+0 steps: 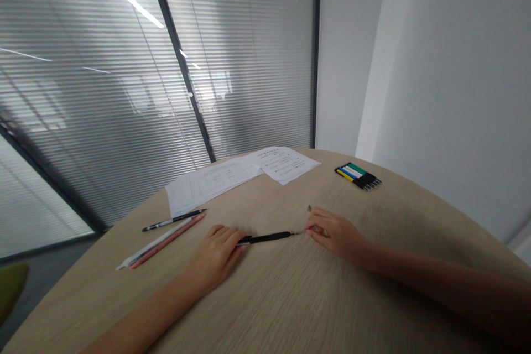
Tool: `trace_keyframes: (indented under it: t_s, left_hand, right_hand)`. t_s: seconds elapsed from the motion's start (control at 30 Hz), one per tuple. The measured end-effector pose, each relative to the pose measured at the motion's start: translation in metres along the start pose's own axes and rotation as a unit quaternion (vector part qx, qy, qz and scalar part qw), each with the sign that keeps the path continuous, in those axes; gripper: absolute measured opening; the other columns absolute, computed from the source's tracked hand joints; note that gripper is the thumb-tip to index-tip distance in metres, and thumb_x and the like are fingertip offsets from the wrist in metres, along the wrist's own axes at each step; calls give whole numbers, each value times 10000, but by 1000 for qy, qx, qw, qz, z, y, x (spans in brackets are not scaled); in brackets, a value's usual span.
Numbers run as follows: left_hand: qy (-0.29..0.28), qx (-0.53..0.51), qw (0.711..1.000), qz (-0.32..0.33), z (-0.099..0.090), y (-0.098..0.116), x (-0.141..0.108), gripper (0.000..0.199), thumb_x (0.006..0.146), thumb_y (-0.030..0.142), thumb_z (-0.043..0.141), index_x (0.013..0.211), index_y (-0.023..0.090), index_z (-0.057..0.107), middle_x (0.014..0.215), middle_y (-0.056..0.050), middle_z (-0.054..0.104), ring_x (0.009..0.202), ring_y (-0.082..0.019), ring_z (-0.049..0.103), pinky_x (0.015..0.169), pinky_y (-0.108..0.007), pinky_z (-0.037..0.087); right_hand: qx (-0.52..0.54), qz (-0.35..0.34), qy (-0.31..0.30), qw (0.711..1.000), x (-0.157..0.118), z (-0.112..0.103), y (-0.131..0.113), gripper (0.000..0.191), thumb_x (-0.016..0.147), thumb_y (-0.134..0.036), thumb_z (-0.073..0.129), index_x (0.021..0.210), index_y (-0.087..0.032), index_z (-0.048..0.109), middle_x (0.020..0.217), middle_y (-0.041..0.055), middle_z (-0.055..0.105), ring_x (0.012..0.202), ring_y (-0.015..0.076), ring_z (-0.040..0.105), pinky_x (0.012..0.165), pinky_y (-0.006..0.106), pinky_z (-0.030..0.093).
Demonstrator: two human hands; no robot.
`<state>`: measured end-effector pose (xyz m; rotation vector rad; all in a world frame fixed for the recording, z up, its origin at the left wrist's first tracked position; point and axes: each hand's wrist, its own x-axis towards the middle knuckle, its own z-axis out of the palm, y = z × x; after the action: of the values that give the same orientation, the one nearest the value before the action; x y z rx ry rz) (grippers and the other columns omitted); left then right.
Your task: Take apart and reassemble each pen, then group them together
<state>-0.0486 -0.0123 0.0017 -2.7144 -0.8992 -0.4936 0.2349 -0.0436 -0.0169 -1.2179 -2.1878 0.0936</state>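
My left hand (219, 249) is closed around the rear end of a black pen (269, 238), low over the wooden table. The pen's front end points right, and a thin piece sticks out of it toward my right hand (327, 232). The thumb and fingers of that hand are pinched together just beyond the pen's end. What they hold is too small to make out. Just above these fingertips, a tiny dark piece (309, 208) shows; whether it touches the hand I cannot tell.
Left of my left hand lie a dark pen (174, 220), a white pen (151, 248) and a pink pen (168, 242). Printed papers (215, 180) lie along the far edge of the round table (282, 310). Several colored pens (357, 176) lie side by side at the back right.
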Motion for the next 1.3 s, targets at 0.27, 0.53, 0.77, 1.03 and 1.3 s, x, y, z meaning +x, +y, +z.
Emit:
trace_keyframes:
  t_s: [0.27, 0.53, 0.77, 1.03, 1.3]
  left_hand:
    - [-3, 2, 1000, 11, -7, 12, 3, 218, 854, 239, 344, 944, 152, 522, 816, -60, 646, 750, -186, 585, 746, -362, 412]
    - [14, -8, 1000, 24, -8, 14, 3, 217, 860, 236, 324, 930, 161, 516, 766, -45, 638, 706, -171, 583, 715, -335, 417]
    - [15, -9, 999, 34, -12, 22, 5, 249, 873, 258, 298, 930, 165, 522, 778, -43, 652, 694, -161, 587, 711, -321, 422]
    - [20, -20, 999, 28, -9, 22, 4, 245, 870, 262, 315, 942, 163, 526, 789, -48, 661, 703, -162, 599, 713, -320, 432]
    - [17, -15, 1000, -5, -5, 13, 2, 231, 851, 253, 342, 925, 159, 539, 771, -51, 655, 722, -183, 593, 700, -333, 435]
  right_hand:
    - [51, -14, 9, 999, 1, -2, 1, 68, 774, -154, 482, 753, -162, 546, 702, 4, 500, 585, 97, 474, 569, 214, 390]
    - [47, -68, 20, 996, -2, -1, 2, 100, 799, -179, 439, 774, -174, 536, 723, 19, 524, 632, 110, 497, 594, 223, 402]
    - [37, -85, 8, 996, -4, -1, 0, 116, 811, -198, 436, 796, -176, 549, 767, 34, 559, 676, 117, 521, 613, 222, 413]
    - [44, -51, 43, 997, -3, -1, 0, 123, 810, -224, 450, 837, -175, 559, 766, 30, 570, 654, 117, 528, 638, 242, 439]
    - [-20, -16, 80, 996, 9, 6, 35, 328, 800, -121, 356, 1066, -162, 542, 1089, 99, 572, 1036, 198, 479, 913, 403, 354]
